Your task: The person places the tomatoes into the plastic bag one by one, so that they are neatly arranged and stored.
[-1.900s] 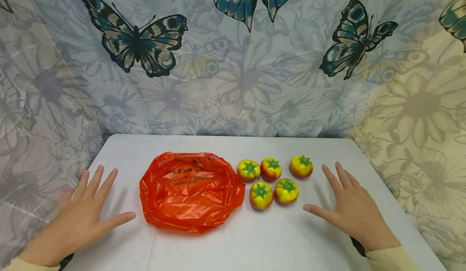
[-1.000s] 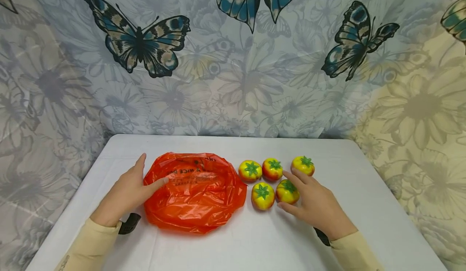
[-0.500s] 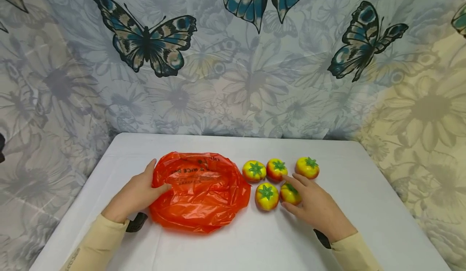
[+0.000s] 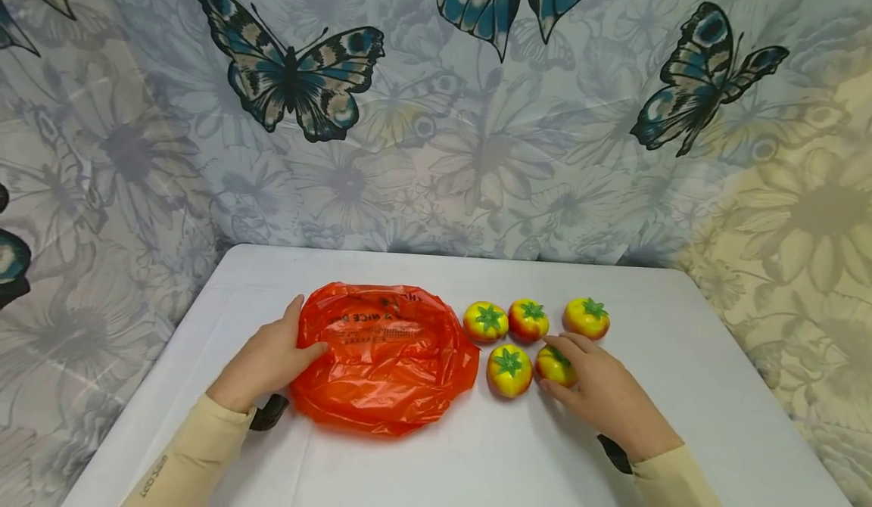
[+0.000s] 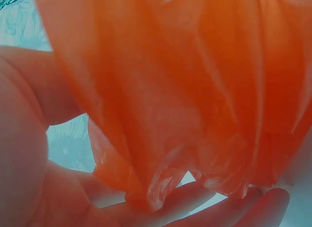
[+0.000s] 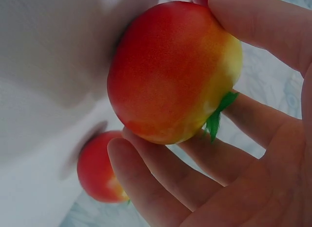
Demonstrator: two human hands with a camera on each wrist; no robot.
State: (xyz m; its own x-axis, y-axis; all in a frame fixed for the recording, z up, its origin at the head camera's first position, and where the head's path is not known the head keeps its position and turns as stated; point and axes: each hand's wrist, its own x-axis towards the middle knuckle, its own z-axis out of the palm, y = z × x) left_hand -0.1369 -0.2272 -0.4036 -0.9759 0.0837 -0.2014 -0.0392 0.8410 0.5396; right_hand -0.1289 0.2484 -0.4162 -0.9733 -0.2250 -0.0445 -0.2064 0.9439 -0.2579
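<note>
A red plastic bag (image 4: pixel 388 363) with black print stands puffed up on the table. My left hand (image 4: pixel 269 359) holds its left side, thumb over the front and fingers behind; in the left wrist view the bag's thin film (image 5: pixel 170 90) hangs between thumb and fingers. To the right of the bag lie several yellow-red tomatoes with green star-shaped tops. The front right tomato (image 4: pixel 553 367) is in the grip of my right hand (image 4: pixel 606 386). In the right wrist view, thumb and fingers curve round this tomato (image 6: pixel 170 75), its red underside facing the camera.
Next to the gripped tomato sits another front tomato (image 4: pixel 509 371). Behind are a left tomato (image 4: pixel 485 321), a middle tomato (image 4: pixel 528 320) and a right tomato (image 4: pixel 587 318). The white table (image 4: pixel 409 477) backs onto a butterfly-patterned cloth (image 4: pixel 477 151).
From wide apart over the table, both hands have moved inward: the left to the bag's left side, the right to the front right tomato. The head view has shifted slightly.
</note>
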